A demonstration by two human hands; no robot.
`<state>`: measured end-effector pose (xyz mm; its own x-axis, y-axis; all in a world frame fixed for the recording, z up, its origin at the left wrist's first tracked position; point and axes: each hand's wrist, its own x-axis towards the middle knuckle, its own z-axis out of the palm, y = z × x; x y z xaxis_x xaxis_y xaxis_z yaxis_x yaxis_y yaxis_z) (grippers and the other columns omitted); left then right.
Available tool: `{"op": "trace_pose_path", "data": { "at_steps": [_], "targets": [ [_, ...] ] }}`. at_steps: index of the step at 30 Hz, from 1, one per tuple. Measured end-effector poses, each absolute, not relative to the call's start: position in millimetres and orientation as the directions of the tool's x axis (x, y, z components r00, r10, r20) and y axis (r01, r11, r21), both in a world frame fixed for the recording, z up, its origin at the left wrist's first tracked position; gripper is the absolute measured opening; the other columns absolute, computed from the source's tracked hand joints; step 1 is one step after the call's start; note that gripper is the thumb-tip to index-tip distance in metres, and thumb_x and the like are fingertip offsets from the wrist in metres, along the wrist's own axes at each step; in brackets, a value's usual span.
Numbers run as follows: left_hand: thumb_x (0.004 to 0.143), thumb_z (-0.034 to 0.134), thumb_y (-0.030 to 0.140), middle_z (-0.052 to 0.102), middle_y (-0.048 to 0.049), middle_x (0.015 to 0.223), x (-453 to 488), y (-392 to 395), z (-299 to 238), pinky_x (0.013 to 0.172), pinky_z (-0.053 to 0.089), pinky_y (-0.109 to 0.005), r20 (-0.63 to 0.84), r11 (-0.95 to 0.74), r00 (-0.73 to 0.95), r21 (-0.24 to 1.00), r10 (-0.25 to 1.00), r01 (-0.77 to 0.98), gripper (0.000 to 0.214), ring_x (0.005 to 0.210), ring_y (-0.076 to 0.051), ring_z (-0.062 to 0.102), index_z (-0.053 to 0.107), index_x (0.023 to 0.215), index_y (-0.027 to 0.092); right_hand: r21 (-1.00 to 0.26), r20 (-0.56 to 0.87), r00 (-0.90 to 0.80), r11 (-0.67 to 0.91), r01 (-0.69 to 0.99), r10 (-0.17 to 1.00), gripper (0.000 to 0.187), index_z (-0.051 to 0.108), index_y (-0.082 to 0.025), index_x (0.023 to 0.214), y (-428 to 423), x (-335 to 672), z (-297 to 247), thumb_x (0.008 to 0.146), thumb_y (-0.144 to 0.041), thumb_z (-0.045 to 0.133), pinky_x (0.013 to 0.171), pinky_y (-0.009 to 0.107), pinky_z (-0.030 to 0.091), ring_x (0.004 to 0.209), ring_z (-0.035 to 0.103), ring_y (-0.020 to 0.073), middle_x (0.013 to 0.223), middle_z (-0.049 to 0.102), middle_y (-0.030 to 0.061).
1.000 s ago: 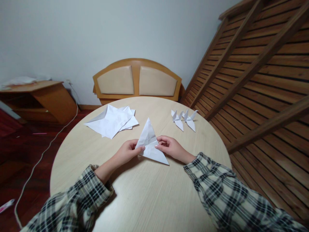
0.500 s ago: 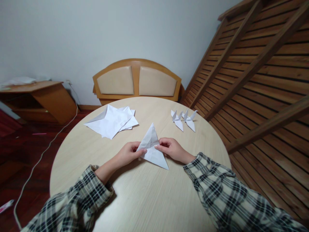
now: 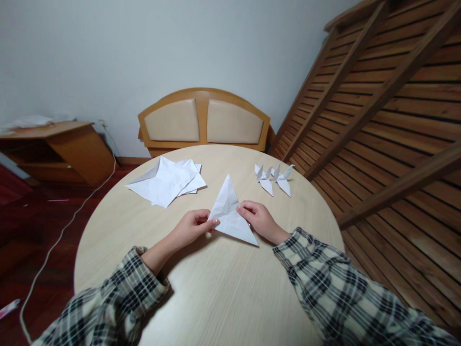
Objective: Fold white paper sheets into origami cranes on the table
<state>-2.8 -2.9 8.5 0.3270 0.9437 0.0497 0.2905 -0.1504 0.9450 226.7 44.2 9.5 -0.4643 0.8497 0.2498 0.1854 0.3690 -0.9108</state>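
Note:
Between my hands is a white sheet of paper folded into a triangle (image 3: 230, 211), creased across its middle, with one tip pointing away from me. My left hand (image 3: 192, 228) pinches its left edge, thumb on top and fingers underneath. On the opposite edge, my right hand (image 3: 260, 221) grips the paper between thumb and fingers. The paper is held just above the round table (image 3: 223, 298). Two white folded paper cranes (image 3: 265, 184) stand side by side beyond my right hand. A loose pile of white paper sheets (image 3: 163, 180) lies beyond my left hand.
A wooden headboard with beige panels (image 3: 173, 120) stands behind the table. Wooden slats (image 3: 389, 115) lean along the right side. At the left are a desk (image 3: 79, 149) and a white cable (image 3: 65, 230) running along the floor.
The folded paper has shifted slightly away from me and turned a little, its lower corner swinging right. My right hand has moved slightly up and right along its edge.

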Motion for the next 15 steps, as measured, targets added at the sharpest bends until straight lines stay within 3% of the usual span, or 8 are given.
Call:
{"op": "trace_pose_path", "data": {
  "at_steps": [7,15],
  "targets": [
    [0.086,0.061,0.044,0.067,-0.0062,0.068,-2.3,-4.1,11.2,0.061,0.042,-0.027,0.050,-0.142,0.319,0.951,0.947,0.274,0.034,0.063,-0.014,0.058,0.056,0.066,0.016,-0.906,0.284,-0.391,0.378,0.189,0.876,0.037,0.056,-0.019,0.071,50.6,228.0,4.2,0.090,-0.050,0.052,0.061,0.028,0.036,0.065,0.046,0.0148,0.068,0.050,-0.0005],
    [0.087,0.059,0.048,0.062,-0.0022,0.059,-2.2,-8.4,12.8,0.054,0.036,-0.025,-0.018,-0.126,0.427,0.943,0.904,0.308,0.040,0.054,-0.011,0.050,0.053,0.062,0.017,-0.905,0.284,-0.368,0.375,0.203,0.885,0.041,0.058,-0.018,0.067,51.1,227.5,6.0,0.084,-0.055,0.061,0.061,0.028,0.035,0.063,0.045,0.0141,0.066,0.051,-0.0005]
  ]
}}
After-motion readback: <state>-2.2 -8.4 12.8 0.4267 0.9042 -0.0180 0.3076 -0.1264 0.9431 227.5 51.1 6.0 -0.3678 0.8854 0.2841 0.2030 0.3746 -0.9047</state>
